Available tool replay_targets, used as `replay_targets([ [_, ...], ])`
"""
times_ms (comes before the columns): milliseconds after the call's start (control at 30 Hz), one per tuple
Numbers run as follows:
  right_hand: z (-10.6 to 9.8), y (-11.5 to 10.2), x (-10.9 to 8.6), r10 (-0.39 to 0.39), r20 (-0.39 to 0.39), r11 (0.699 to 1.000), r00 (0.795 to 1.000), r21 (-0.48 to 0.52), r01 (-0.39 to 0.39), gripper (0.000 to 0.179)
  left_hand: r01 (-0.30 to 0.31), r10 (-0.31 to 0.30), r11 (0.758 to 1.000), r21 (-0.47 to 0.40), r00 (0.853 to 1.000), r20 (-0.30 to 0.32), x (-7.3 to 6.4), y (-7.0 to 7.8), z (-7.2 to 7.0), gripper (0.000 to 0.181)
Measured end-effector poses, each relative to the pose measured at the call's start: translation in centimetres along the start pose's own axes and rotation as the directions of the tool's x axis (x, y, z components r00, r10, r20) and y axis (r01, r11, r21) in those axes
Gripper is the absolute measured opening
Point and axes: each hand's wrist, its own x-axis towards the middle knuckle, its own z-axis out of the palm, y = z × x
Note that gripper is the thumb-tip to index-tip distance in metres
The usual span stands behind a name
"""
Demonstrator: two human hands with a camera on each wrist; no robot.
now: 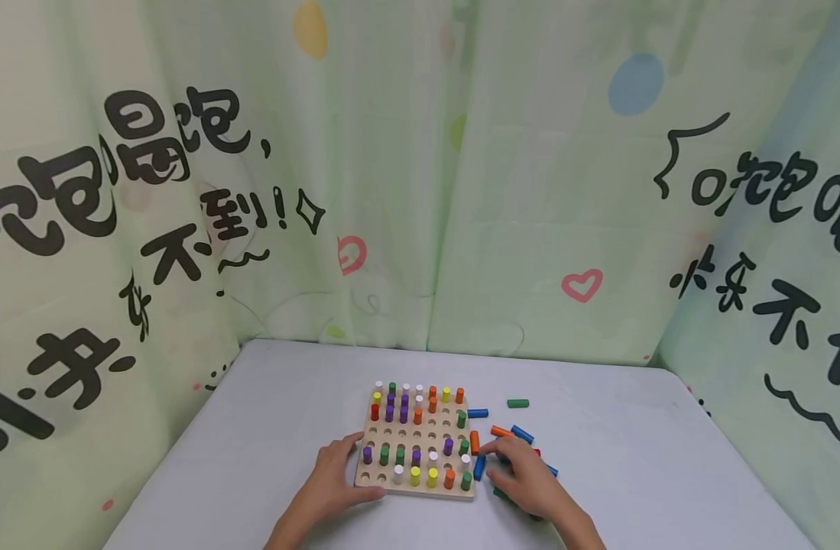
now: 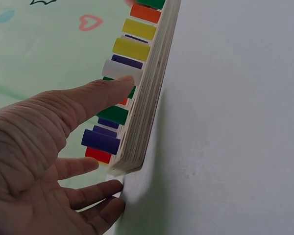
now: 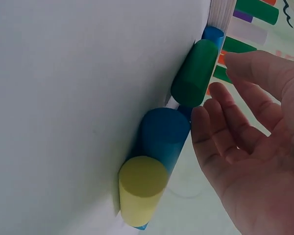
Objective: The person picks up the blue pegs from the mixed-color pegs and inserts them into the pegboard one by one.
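A wooden pegboard (image 1: 409, 429) stands on the table, with white, green, purple, orange, yellow and red pegs upright in its holes. At its near left corner my left hand (image 1: 330, 481) rests, thumb along the front edge and fingers by the left side. In the left wrist view the extended thumb (image 2: 108, 93) overlaps the pegs. My right hand (image 1: 526, 473) hovers over loose pegs right of the board, fingers loosely bent. Its fingertips are near a blue peg (image 1: 479, 467) and an orange peg (image 1: 475, 443). The right wrist view shows a green peg (image 3: 193, 73) beside the fingers, none held.
More loose pegs lie right of the board, among them a blue one (image 1: 478, 413) by its edge and a green one (image 1: 518, 403) farther back. A yellow peg (image 3: 144, 198) lies close to a blue peg (image 3: 159, 139). Printed curtains (image 1: 502, 191) surround the white table (image 1: 640, 458).
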Motion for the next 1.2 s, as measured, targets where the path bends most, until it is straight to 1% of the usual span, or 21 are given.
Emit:
replay_targets([
  [167, 0.0, 0.1, 0.7, -0.051, 0.048, 0.999, 0.998, -0.006, 0.051, 0.024, -0.028, 0.028, 1.000, 0.011, 1.000, -0.001, 0.4, -0.2, -0.1, 0.104],
  [267, 0.0, 0.0, 1.0, -0.069, 0.072, 0.997, 0.995, -0.013, 0.070, 0.023, -0.042, 0.042, 0.999, 0.009, 0.999, -0.001, 0.6, -0.3, -0.2, 0.105],
  [433, -0.1, -0.1, 1.5, -0.069, 0.115, 0.996, 0.991, -0.040, 0.074, 0.022, -0.053, 0.053, 0.999, 0.005, 0.999, 0.003, 0.9, -0.4, -0.3, 0.106],
  [633, -0.3, 0.0, 1.7, -0.064, 0.170, 0.996, 0.983, -0.055, 0.074, 0.018, -0.073, 0.073, 0.997, 0.022, 0.997, -0.009, 1.0, -0.6, -0.2, 0.102],
  [867, -0.6, 0.1, 1.6, -0.068, 0.190, 0.992, 0.979, -0.095, 0.088, 0.015, -0.070, 0.070, 0.997, 0.029, 0.997, -0.012, 1.0, -0.7, -0.1, 0.099],
  [1067, -0.4, 0.3, 1.7, -0.037, 0.192, 0.989, 0.981, -0.136, 0.064, 0.014, -0.065, 0.065, 0.997, 0.033, 0.998, -0.011, 1.0, -0.7, 0.0, 0.095],
  [1200, -0.3, 0.4, 1.6, -0.011, 0.182, 0.989, 0.983, -0.144, 0.037, 0.013, -0.062, 0.062, 0.998, 0.021, 0.998, -0.001, 1.1, -0.7, -0.1, 0.095],
])
